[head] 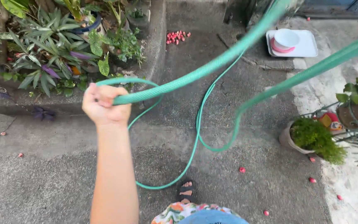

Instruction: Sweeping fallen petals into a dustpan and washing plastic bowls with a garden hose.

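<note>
Left hand [104, 104] fisted tight around green garden hose [212, 66], which runs away toward two o'clock; right hand out of view

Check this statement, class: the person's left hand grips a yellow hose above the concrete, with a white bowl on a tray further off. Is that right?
Not quite. The head view shows the hose is green, not yellow. The left hand does grip it, and the white bowl sits on the tray.

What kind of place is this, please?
Probably an outdoor yard or garden path beside a house. The left hand grips a green garden hose above a concrete ground, with a raised planter bed and potted plants along the sides.
</note>
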